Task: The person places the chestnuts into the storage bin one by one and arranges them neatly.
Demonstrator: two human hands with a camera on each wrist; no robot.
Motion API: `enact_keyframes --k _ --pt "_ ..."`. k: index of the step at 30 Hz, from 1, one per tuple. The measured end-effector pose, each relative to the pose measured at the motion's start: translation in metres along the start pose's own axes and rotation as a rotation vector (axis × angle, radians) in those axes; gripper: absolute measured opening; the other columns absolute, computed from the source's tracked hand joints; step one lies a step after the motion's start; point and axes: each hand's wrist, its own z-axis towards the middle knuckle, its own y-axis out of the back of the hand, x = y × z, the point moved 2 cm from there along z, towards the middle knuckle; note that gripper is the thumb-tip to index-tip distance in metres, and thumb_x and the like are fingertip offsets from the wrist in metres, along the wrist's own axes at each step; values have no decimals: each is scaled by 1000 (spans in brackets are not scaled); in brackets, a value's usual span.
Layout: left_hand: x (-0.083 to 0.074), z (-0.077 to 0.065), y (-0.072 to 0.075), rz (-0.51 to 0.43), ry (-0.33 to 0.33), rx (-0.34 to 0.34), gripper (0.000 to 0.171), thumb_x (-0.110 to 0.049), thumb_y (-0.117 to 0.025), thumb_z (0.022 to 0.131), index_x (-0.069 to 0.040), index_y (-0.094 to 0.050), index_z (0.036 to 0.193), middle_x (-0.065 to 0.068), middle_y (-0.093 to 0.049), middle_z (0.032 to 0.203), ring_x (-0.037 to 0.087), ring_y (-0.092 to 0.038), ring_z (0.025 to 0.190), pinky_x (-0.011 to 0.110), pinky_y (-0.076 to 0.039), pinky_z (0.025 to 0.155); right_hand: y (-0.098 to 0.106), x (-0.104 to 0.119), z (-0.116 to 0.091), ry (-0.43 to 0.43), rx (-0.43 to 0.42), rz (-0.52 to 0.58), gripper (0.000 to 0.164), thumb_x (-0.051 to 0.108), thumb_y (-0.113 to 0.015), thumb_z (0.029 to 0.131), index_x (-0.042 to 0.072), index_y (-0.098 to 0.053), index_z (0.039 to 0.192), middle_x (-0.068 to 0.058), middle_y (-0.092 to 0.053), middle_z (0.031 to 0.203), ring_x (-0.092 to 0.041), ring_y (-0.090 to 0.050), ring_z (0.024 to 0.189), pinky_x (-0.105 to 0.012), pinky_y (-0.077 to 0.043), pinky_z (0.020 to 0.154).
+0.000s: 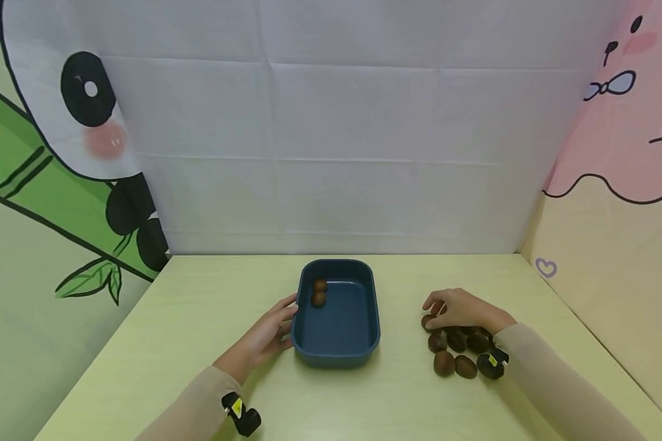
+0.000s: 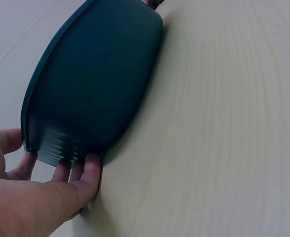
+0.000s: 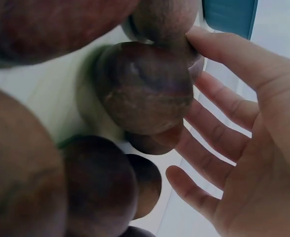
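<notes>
My left hand (image 1: 267, 335) is at the left side of a dark blue rectangular bin (image 1: 336, 361). In the left wrist view its extended fingers (image 2: 90, 173) rest against the bin's outer wall and rim. Two brown round fruits (image 1: 319, 299) lie inside the bin, near its left wall. On the right, my right hand (image 1: 466, 307) reaches over a group of dark brown, egg-shaped fruits (image 1: 444, 363) that look like passion fruit. Its thumb and fingers pinch the fruit (image 1: 428, 322) at the group's far left corner. The right wrist view shows the thumb (image 3: 224, 49) against a fruit, other fingers behind.
The pale wooden table (image 1: 215, 294) ends at a white cloth backdrop (image 1: 342, 196). Printed panels with cartoon figures stand at the left and right. A stretch of tabletop separates the bin from the fruits. Each sleeved wrist bears a small black camera (image 1: 241, 414).
</notes>
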Motion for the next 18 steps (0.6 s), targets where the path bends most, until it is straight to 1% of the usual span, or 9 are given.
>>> enact_keyframes --k 7,18 --pt "1 2 0 3 -4 15 58 -32 -43 108 -19 -21 160 21 -42 150 34 -46 135 43 -47 95 -2 -2 -1 -3 15 -21 33 31 -82 85 10 -71 108 4 -69 97 -15 -63 91 -41 -51 83" --pt "0 0 1 10 -6 10 58 -32 -43 108 -18 -21 160 22 -42 150 30 -51 129 41 -48 92 -1 3 2 5 20 -31 33 28 -82 85 8 -72 109 4 -70 98 -16 -63 92 -41 -51 84"
